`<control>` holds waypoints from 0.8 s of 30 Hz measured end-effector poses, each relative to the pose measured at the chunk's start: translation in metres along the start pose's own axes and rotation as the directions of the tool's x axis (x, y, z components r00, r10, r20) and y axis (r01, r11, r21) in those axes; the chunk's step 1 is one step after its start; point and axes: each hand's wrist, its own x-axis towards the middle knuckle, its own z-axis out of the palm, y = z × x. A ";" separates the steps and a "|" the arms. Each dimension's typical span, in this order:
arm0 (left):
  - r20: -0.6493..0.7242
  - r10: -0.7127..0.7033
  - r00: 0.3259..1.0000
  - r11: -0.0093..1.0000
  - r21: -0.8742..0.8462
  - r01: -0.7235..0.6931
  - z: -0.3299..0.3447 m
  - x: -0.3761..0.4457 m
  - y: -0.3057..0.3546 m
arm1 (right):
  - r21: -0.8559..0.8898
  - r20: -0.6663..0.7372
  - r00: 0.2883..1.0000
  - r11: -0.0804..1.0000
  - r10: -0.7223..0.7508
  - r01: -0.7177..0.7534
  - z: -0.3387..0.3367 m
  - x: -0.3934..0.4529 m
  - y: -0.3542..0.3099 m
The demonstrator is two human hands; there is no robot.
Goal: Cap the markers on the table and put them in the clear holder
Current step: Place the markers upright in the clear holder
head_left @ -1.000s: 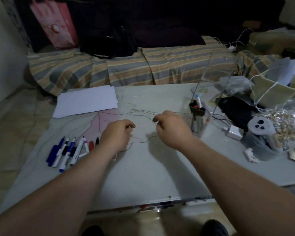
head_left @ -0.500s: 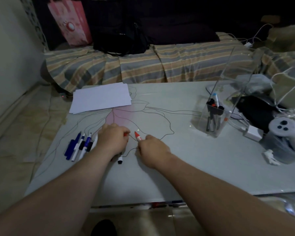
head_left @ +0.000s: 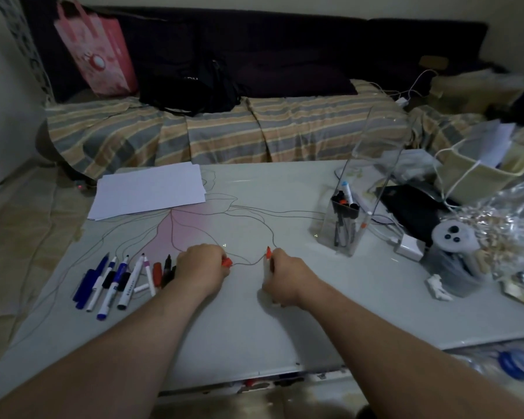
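Note:
My right hand (head_left: 285, 275) grips an uncapped white marker (head_left: 267, 261) with an orange-red tip pointing up and away. My left hand (head_left: 201, 266) is closed on a small red cap (head_left: 227, 262), a hand's width left of the marker tip. Several markers (head_left: 118, 276), blue, black, pink and red, lie in a row on the table left of my left hand, some without caps. The clear holder (head_left: 344, 228) stands at the right of the table with a few markers inside.
A stack of white paper (head_left: 149, 190) lies at the table's (head_left: 254, 328) far left. Right of the holder are a black pouch (head_left: 412, 207), a white charger (head_left: 409, 246), a white controller (head_left: 454, 237) and crinkled plastic bags (head_left: 508, 225). A striped couch (head_left: 224, 131) runs behind.
My right hand has drawn back from near the holder to the table's middle and now holds the red-tipped marker. My left hand holds a red cap. The hands have moved slightly apart.

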 end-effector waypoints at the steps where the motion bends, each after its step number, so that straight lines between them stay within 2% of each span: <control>1: -0.017 0.006 1.000 1.000 -0.013 -0.006 0.000 -0.001 0.003 | 0.053 -0.005 1.000 0.998 0.017 -0.017 -0.003 -0.002 0.002; 5: -0.046 -0.009 0.999 0.974 -0.226 -0.001 0.000 -0.002 0.010 | 0.198 -0.046 0.998 0.979 0.049 -0.039 -0.013 -0.011 0.011; 11: -0.006 0.018 1.000 0.876 -0.482 -0.019 -0.006 -0.007 0.001 | 0.122 -0.106 0.994 0.992 -0.003 0.016 -0.031 -0.015 0.028; 14: 0.029 0.082 0.996 0.854 -0.517 -0.055 -0.010 -0.017 -0.001 | 0.063 -0.145 0.987 0.994 -0.074 0.084 -0.036 -0.019 0.030; 18: 0.068 0.159 0.985 0.833 -0.545 -0.097 -0.014 -0.026 -0.002 | -0.133 -0.230 0.952 0.975 -0.203 0.176 -0.038 -0.021 0.027; 24: 0.055 0.202 0.978 0.817 -0.560 -0.137 -0.018 -0.029 0.003 | -0.228 -0.250 0.924 0.945 -0.291 0.236 -0.032 -0.021 0.017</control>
